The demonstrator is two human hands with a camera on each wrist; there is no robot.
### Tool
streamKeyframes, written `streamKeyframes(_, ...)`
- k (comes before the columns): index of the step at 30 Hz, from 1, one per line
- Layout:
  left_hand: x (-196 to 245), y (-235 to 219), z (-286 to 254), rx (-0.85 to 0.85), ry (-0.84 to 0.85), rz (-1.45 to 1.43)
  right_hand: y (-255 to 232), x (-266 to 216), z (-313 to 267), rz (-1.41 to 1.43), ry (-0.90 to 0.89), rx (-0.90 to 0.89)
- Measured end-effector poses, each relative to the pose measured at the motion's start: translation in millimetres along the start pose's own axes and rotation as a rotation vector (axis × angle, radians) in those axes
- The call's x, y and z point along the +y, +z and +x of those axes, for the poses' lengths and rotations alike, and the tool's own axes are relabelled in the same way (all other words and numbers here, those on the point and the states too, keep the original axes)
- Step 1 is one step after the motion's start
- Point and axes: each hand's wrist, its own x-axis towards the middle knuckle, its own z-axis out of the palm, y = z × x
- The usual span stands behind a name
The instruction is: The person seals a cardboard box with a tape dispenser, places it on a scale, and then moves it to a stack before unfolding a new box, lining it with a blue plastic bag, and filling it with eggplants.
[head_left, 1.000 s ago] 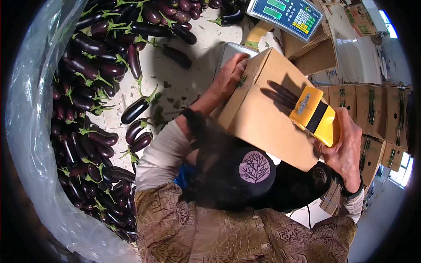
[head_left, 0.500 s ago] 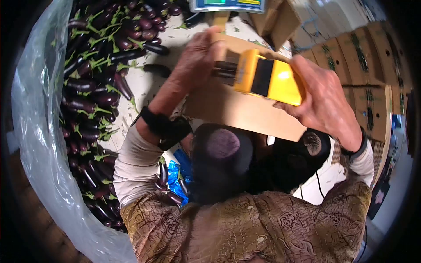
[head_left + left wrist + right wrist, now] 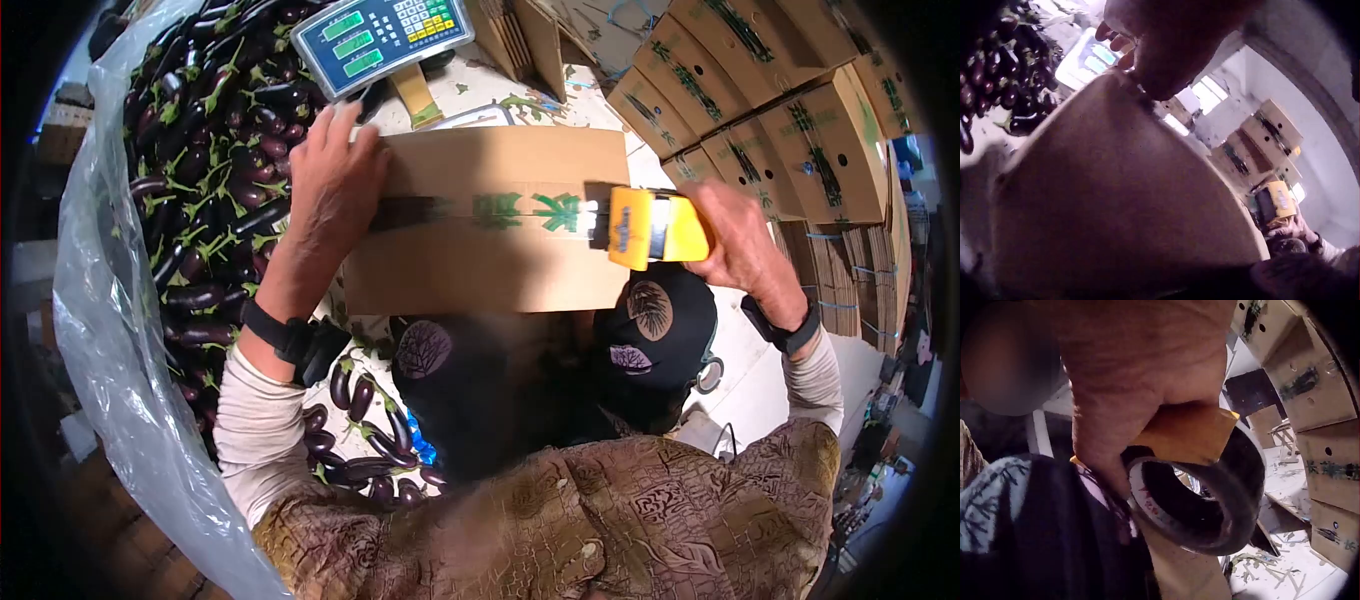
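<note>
A closed cardboard box (image 3: 480,275) with green printing lies across the person's knees in the head view. At its left end is the left hand (image 3: 335,180), fingers extended and blurred at the tips, palm side against the box. In the left wrist view those fingers overlap a corner of the box (image 3: 1129,187). The right hand (image 3: 745,235) grips a yellow tape dispenser (image 3: 660,230) over the box's right end. A strip of tape (image 3: 410,210) runs along the middle seam. The right wrist view shows the roll of tape (image 3: 1235,503) under the dispenser.
Many eggplants (image 3: 215,190) lie on the left beside a clear plastic sheet (image 3: 125,330). A digital scale (image 3: 380,40) stands beyond the box. Stacked printed cartons (image 3: 770,120) fill the back right. More eggplants (image 3: 370,440) lie by the left knee.
The box has turned level and its printed seam now shows. The dispenser has moved to the box's right end, and the left hand has shifted to its left end.
</note>
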Motion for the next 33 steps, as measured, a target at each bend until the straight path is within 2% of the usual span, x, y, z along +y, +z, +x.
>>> streamKeyframes(2,15.5,-7.9,35.2,-0.162,0.091,-0.518,8.1,6.3,5.5,0.032,-0.041,-0.034)
streamKeyframes(4,53.9,14.5,68.5,-0.028,0.374,-0.857,15.1,11.2,7.5,0.076,-0.031,-0.041)
streamKeyframes(6,101.6,23.6,97.8,-0.111,0.509,-0.927,16.1,12.9,8.8,0.12,-0.016,-0.051)
streamKeyframes(7,117.7,27.3,102.1,-0.116,0.508,-0.932,16.2,14.9,8.8,0.124,-0.012,-0.055)
streamKeyframes(9,141.6,32.9,103.9,-0.035,0.667,-0.786,18.9,20.1,4.7,0.13,-0.022,-0.042)
streamKeyframes(13,139.1,41.2,109.4,-0.102,0.67,-0.912,23.7,26.2,2.8,0.134,-0.015,0.002)
streamKeyframes(15,134.9,43.6,110.8,-0.097,0.658,-1.018,20.9,25.5,7.8,0.112,-0.068,0.029)
streamKeyframes(20,133.1,48.3,109.2,-0.015,0.637,-1.045,18.6,26.1,8.7,0.086,-0.032,0.01)
streamKeyframes(25,128.5,42.5,115.5,-0.158,0.655,-1.024,6.3,13.1,1.0,0.085,0.048,-0.019)
streamKeyframes(29,127.3,40.3,114.2,-0.175,0.668,-1.043,12.6,19.7,1.8,0.103,0.079,-0.068)
streamKeyframes(31,129.3,42.0,113.2,-0.127,0.699,-0.999,14.4,20.8,-0.8,0.099,0.092,-0.073)
streamKeyframes(33,130.5,41.6,110.3,-0.122,0.663,-1.008,15.1,20.1,-1.8,0.105,0.109,-0.102)
